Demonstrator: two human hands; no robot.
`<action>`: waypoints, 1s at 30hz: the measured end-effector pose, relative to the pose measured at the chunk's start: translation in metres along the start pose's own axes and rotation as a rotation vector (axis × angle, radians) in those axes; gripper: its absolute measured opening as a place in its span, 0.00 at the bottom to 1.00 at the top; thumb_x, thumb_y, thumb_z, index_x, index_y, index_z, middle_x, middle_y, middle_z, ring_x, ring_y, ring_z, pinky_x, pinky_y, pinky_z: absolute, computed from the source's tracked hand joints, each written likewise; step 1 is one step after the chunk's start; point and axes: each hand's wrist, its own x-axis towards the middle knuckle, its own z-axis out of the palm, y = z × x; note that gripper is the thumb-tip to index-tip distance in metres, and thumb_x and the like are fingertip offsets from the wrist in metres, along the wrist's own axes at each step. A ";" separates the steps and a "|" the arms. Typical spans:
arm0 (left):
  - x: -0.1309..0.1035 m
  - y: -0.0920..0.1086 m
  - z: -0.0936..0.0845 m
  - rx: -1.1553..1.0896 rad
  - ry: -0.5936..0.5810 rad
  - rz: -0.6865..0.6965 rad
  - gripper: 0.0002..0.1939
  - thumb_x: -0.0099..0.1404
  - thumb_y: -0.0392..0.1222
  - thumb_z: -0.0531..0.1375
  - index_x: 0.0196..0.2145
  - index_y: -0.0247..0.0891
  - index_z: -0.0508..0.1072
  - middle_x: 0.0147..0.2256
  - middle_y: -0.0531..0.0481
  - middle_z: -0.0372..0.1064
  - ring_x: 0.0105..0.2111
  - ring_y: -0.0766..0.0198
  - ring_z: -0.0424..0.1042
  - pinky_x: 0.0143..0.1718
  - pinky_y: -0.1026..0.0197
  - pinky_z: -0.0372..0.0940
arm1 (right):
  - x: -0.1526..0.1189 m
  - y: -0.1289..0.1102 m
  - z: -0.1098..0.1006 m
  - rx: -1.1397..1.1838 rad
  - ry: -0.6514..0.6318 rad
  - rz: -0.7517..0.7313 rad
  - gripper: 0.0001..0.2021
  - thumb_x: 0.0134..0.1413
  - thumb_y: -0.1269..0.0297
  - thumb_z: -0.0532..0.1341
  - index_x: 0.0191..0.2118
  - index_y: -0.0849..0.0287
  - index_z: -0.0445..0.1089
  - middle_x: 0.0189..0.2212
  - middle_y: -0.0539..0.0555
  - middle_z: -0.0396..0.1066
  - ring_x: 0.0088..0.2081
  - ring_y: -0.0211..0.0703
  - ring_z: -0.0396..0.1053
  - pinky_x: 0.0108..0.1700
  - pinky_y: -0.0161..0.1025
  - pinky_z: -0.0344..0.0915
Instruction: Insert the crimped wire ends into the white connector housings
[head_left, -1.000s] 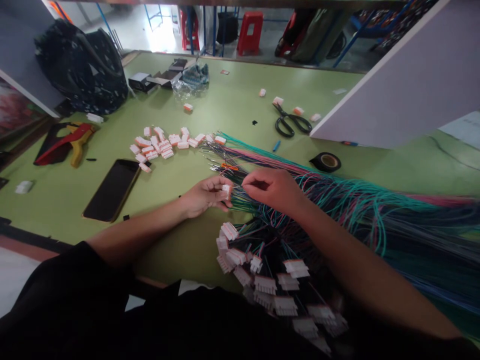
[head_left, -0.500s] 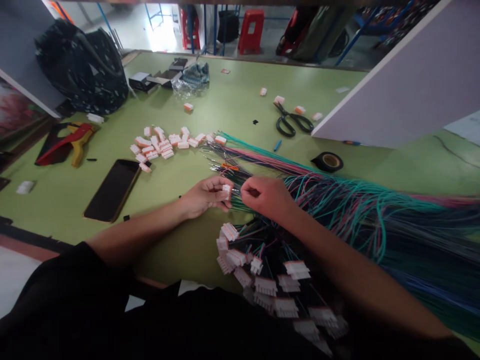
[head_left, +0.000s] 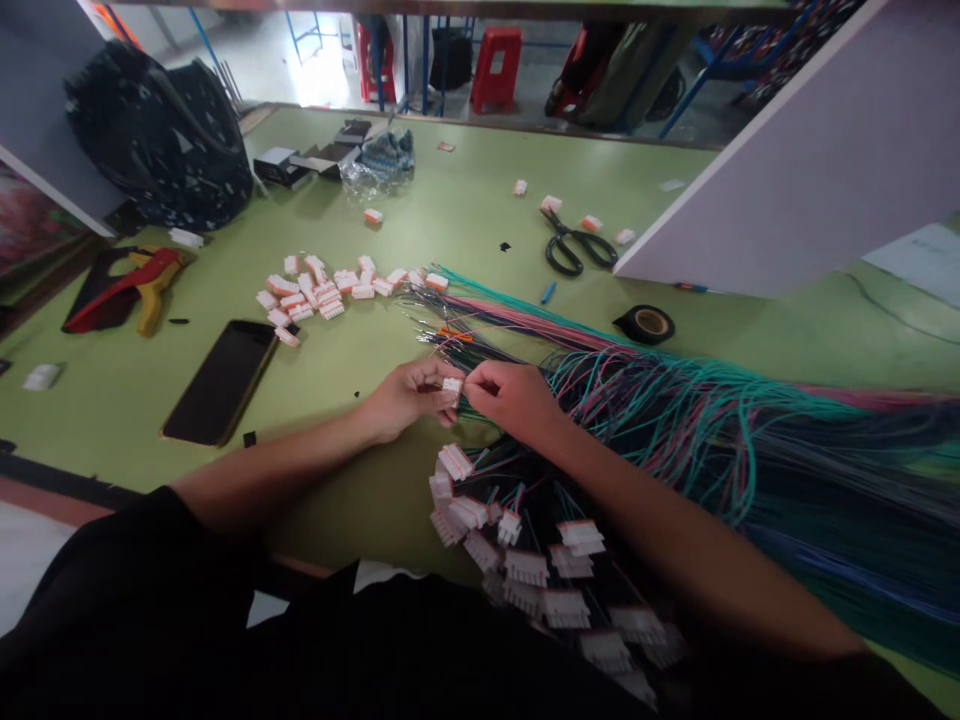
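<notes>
- Sleeves (head_left: 150, 580) of black cloth cover the upper arms of the person working, at the near edge.
- Wired connectors (head_left: 526, 568), white with orange edges, lie heaped right of centre at the near side, many of them in shadow.
- Left hand (head_left: 405, 402) is at the centre, fingers curled, pinching one small white connector (head_left: 451, 386) between thumb and fingers.
- Right hand (head_left: 517, 398) is just beside it, thumb and forefinger drawn together in a pinch at the connector's right side; whether a thin wire lies between the fingertips is too small to tell.
- Wires (head_left: 667, 390) in green, pink and dark colours spread in a thick bundle from beyond the hands to the far right, some passing beneath the right forearm.
- Phone (head_left: 219, 382), dark-screened, lies flat to the left of the left hand.
- Loose connectors (head_left: 304, 290) are clustered farther off, beyond the phone's far right corner.
- Red and yellow tool (head_left: 154, 272) lies at the left.
- Black tape roll (head_left: 631, 323) rests right of centre, beyond the wires.
- Scissors (head_left: 562, 230) lie farther back, blades spread slightly, near a few scattered connectors.
- Backpack (head_left: 161, 140), dark and patterned, stands far left.
- Red stool (head_left: 491, 97) stands on the floor past the green table (head_left: 450, 205).
</notes>
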 end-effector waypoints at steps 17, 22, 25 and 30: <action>0.002 0.001 -0.002 -0.077 -0.086 -0.050 0.18 0.48 0.42 0.68 0.36 0.33 0.69 0.23 0.56 0.69 0.21 0.71 0.71 0.24 0.68 0.66 | 0.034 0.048 -0.066 -0.628 -0.043 0.236 0.05 0.45 0.67 0.58 0.27 0.57 0.72 0.26 0.54 0.72 0.28 0.43 0.65 0.28 0.37 0.53; 0.003 0.000 -0.004 -0.090 -0.088 -0.052 0.16 0.50 0.39 0.67 0.37 0.33 0.69 0.24 0.56 0.68 0.22 0.71 0.71 0.24 0.68 0.66 | 0.031 0.069 -0.070 -0.688 0.053 0.285 0.08 0.47 0.67 0.55 0.27 0.56 0.71 0.28 0.56 0.73 0.31 0.46 0.67 0.30 0.38 0.54; 0.002 0.000 -0.003 -0.101 -0.079 -0.054 0.16 0.50 0.38 0.66 0.37 0.33 0.69 0.24 0.56 0.68 0.22 0.71 0.71 0.24 0.67 0.66 | 0.030 0.075 -0.078 -0.443 0.301 0.373 0.08 0.47 0.65 0.54 0.28 0.58 0.70 0.22 0.53 0.70 0.26 0.43 0.65 0.27 0.37 0.55; 0.003 0.000 -0.003 -0.103 -0.073 -0.059 0.17 0.50 0.38 0.67 0.37 0.34 0.69 0.24 0.56 0.68 0.22 0.70 0.71 0.24 0.67 0.66 | 0.035 0.063 -0.075 -0.226 0.205 0.306 0.08 0.45 0.62 0.57 0.29 0.57 0.72 0.22 0.52 0.69 0.26 0.42 0.64 0.28 0.38 0.56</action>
